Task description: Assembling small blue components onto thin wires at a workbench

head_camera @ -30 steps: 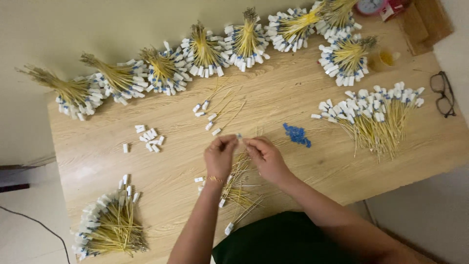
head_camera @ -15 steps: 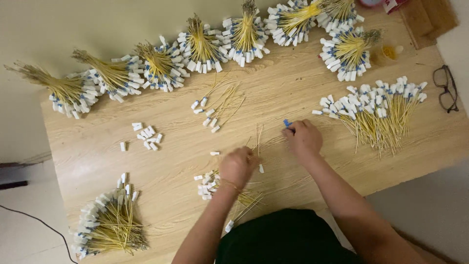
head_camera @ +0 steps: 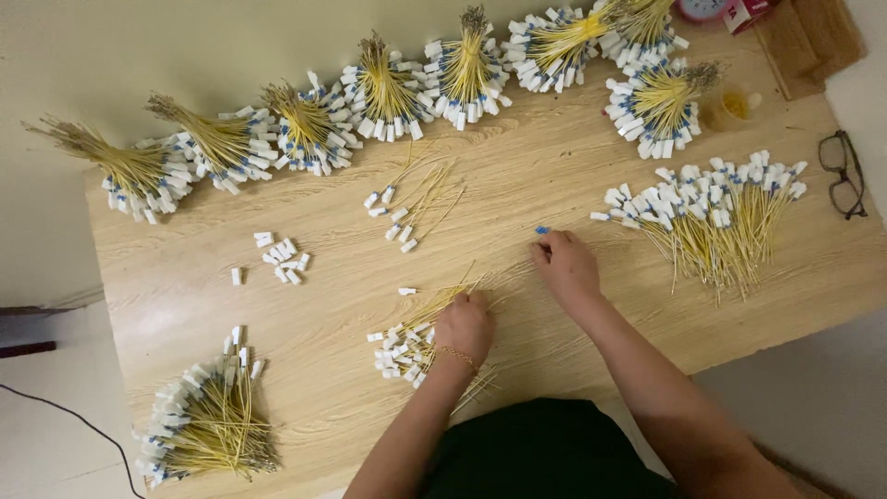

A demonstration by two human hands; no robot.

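Note:
My left hand [head_camera: 465, 325] rests with curled fingers on a loose pile of yellow wires with white connectors [head_camera: 407, 349] near the front of the wooden table [head_camera: 323, 388]. A thin bracelet sits on that wrist. My right hand [head_camera: 565, 263] lies farther right, fingers bent over a small heap of blue parts [head_camera: 541, 230], which it mostly hides. A few thin yellow wires [head_camera: 504, 275] run between the two hands. Whether either hand pinches a piece I cannot tell.
Tied bundles of yellow wires with white ends [head_camera: 388, 88] line the back edge. A wide spread of wires [head_camera: 711, 208] lies at the right, another bundle [head_camera: 208, 420] at the front left. Loose white connectors [head_camera: 280, 259], a short-wire group [head_camera: 411, 203], glasses [head_camera: 843, 173] and a small cup [head_camera: 730, 106] are also present.
Both hands were together at the table's middle a second ago. The left hand then dropped onto the near wire pile, and the right hand moved right to the blue parts.

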